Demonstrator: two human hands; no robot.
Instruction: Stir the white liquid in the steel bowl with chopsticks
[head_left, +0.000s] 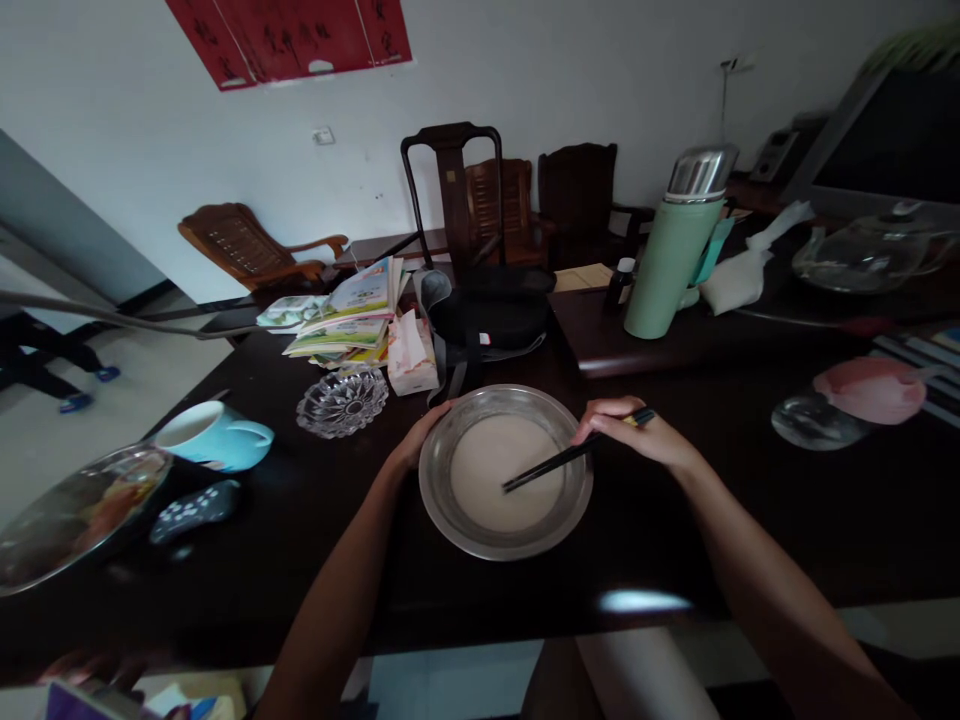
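Note:
A wide metal bowl [433,505] stands on the dark table, with a pale, milky batter or liquid [495,460] inside. My left hand [424,435] grips the bowl at its left rim; its fingers are partly hidden by the bowl's outer side. Black chopsticks [551,466] are pinched in my right hand [619,425] over the right rim. They slant down to the left, and their tips meet the pale surface near the middle of the bowl.
Left of the bowl are a glass dish [343,402], a blue mug [214,437], a game controller [196,508] and a metal basin [45,575]. Behind stand books [349,315], a tissue pack [412,355] and a black bag [487,315]. A green thermos [671,260] rises at right. Another person's hand [94,670] shows lower left.

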